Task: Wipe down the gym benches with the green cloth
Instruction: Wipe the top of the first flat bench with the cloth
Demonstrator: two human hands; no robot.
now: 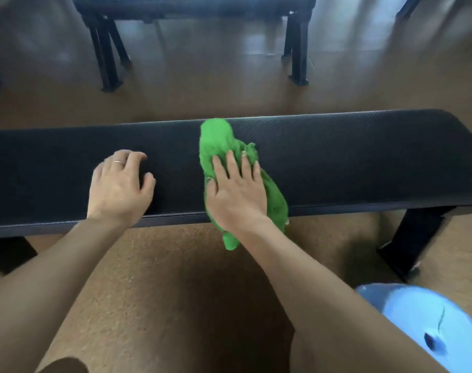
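Across the near bench (337, 157), head view: right hand (236, 193) lies flat on the green cloth (218, 141), fingers straight and slightly spread, pressing it to the pad — cloth's mid-bench, one tail hanging off the front edge. Left hand (120, 187) rests on the pad just beside, fingers loosely curled, holding nothing, prob. bracing. Risk from here: that dangling tail could drag the bunched cloth off the edge on a fast stroke, w/ the palm sliding on bare pad. Second bench (191, 6) sits behind, untouched I'd guess. Blue object (418, 327) at lower right.
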